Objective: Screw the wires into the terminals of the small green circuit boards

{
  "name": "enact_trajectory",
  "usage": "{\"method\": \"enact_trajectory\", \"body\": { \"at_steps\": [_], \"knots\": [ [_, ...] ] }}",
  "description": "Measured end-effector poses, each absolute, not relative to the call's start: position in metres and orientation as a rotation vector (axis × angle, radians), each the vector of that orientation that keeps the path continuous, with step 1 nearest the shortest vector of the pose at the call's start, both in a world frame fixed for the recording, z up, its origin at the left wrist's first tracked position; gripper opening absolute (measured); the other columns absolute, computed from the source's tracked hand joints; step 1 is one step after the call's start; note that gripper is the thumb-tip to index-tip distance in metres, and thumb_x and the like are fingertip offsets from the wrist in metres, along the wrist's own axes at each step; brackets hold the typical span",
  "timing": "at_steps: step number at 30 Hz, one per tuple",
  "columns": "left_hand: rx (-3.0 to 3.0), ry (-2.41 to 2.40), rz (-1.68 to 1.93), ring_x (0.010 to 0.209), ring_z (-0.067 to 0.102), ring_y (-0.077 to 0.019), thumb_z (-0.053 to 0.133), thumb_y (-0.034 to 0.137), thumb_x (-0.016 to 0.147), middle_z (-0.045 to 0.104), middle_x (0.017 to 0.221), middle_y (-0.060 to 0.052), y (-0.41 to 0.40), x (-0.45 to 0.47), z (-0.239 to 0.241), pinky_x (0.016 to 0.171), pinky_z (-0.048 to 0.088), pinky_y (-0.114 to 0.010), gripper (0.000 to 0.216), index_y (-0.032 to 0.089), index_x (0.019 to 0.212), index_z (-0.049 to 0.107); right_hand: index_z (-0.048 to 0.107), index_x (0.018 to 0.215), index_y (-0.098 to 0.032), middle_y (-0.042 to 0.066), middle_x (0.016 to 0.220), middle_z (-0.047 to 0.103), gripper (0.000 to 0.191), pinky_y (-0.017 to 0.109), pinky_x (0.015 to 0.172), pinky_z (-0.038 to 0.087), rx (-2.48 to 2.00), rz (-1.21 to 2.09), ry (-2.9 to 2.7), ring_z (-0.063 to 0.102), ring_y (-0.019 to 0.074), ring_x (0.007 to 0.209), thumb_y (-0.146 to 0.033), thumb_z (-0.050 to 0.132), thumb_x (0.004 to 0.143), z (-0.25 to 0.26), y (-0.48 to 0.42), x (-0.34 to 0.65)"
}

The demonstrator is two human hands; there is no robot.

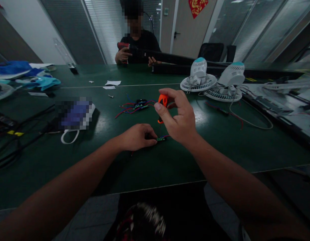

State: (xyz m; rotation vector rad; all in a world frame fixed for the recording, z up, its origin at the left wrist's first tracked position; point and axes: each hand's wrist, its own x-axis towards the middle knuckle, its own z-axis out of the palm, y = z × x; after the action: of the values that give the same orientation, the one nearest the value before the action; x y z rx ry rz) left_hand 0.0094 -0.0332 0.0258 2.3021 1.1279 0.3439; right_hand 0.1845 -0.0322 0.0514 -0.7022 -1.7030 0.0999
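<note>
My right hand (178, 117) grips an orange-handled screwdriver (162, 100), held upright with its tip pointing down at a small green circuit board (161, 139) on the green table (170, 160). My left hand (137, 137) lies on the table with its fingers curled, pinching the board's left end and holding it down. Thin red and blue wires run from the board.
A bundle of red, blue and black wires with more small boards (136, 106) lies further back. Two white fans (199, 78) (229, 85) lie face down at the right. A face mask (74, 117) and cables sit left. Across the table a person (137, 43) holds a red tool.
</note>
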Motion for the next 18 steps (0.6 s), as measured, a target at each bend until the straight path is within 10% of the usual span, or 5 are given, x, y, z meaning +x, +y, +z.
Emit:
{"method": "enact_trajectory", "body": {
  "at_steps": [18],
  "knots": [
    [2.217,1.128,0.321,0.072,0.062,-0.0136,0.064,0.031,0.080,0.068,0.084,-0.001,-0.0334,0.0092,0.0241,0.064,0.046,-0.025,0.020,0.017,0.093,0.069,0.052,0.116,-0.026,0.003,0.111,0.062,0.037,0.036,0.077,0.054,-0.719,0.151,-1.689,0.062,0.0173,0.093,-0.023,0.066,0.081,0.0453,-0.0290,0.1826]
  ]
}}
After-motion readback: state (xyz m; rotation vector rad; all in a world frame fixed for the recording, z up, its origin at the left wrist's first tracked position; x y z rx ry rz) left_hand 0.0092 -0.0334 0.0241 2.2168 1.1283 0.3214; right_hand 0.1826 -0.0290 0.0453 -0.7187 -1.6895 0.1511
